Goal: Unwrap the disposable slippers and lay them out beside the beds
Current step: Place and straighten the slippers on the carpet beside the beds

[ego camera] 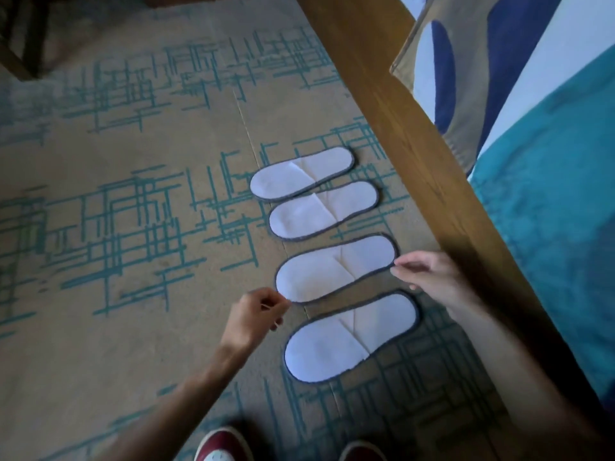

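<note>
Head view shows four white slippers with grey edging flat on the carpet, in a row beside the wooden bed frame, running from about 12 o'clock down to 6 o'clock. Counting from the far end: slipper one, slipper two, slipper three, slipper four. All lie unwrapped, heels toward the frame at 3 o'clock and toes toward 9 o'clock.

Slipper three is the one in hand. The left hand sits at its toe end, fingers curled with thumb and forefinger pinched close at the rim; whether they actually grip the edging I cannot tell. The right hand is at the heel end, thumb and forefinger closed lightly at the edge, apparently touching it.

I judge this the squaring-up stage: slipper three is being set parallel to its neighbours. What remains calls for a small nudge to even the gaps, then letting go.

No wrapper, bag or other container is in view. On the bed, at 2 o'clock, lie a teal cover and a patterned runner; red shoes show at 6 o'clock.
</note>
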`<act>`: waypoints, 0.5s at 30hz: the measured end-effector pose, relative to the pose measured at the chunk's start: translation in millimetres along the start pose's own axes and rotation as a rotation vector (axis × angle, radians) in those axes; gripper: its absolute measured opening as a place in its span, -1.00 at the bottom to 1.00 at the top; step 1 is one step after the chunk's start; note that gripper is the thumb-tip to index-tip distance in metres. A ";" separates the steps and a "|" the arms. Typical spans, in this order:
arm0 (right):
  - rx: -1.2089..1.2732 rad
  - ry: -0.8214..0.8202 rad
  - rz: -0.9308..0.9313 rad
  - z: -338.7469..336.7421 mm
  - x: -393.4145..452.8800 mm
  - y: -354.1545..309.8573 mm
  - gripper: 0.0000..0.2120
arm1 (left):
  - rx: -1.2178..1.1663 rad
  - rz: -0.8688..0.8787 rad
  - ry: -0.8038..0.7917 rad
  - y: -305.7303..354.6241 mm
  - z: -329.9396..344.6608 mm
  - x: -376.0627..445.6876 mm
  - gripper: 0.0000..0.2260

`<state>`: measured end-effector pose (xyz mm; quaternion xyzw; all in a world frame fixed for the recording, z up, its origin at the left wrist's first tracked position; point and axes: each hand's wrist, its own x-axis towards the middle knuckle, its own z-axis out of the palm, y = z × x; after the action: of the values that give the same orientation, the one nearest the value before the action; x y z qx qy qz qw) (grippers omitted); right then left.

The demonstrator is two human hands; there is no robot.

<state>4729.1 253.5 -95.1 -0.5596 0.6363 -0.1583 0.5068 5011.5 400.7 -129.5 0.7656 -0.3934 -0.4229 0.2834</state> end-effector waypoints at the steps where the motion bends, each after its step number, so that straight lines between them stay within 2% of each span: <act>1: -0.042 0.013 0.025 1.8 -1.0 14.6 -0.80 | 0.053 -0.029 -0.017 -12.7 9.4 -10.3 -0.88; 5: -0.162 0.024 0.082 6.8 -1.3 59.6 -0.67 | 0.135 -0.113 -0.080 -45.7 32.7 -36.6 -0.89; 8: -0.232 0.037 0.093 9.8 -2.6 78.6 -0.68 | 0.128 -0.129 -0.079 -48.9 41.2 -40.2 -0.87; 11: -0.289 0.131 0.080 8.3 -2.1 85.3 -0.69 | 0.083 -0.147 -0.057 -45.0 46.3 -37.9 -0.90; 15: -0.253 0.192 0.095 3.4 -5.2 83.0 -0.71 | 0.028 -0.140 -0.016 -47.9 49.3 -41.0 -0.90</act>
<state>4685.4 286.2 -157.9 -0.5707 0.7222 -0.1054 0.3762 4972.3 455.6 -172.6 0.7918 -0.3468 -0.4424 0.2391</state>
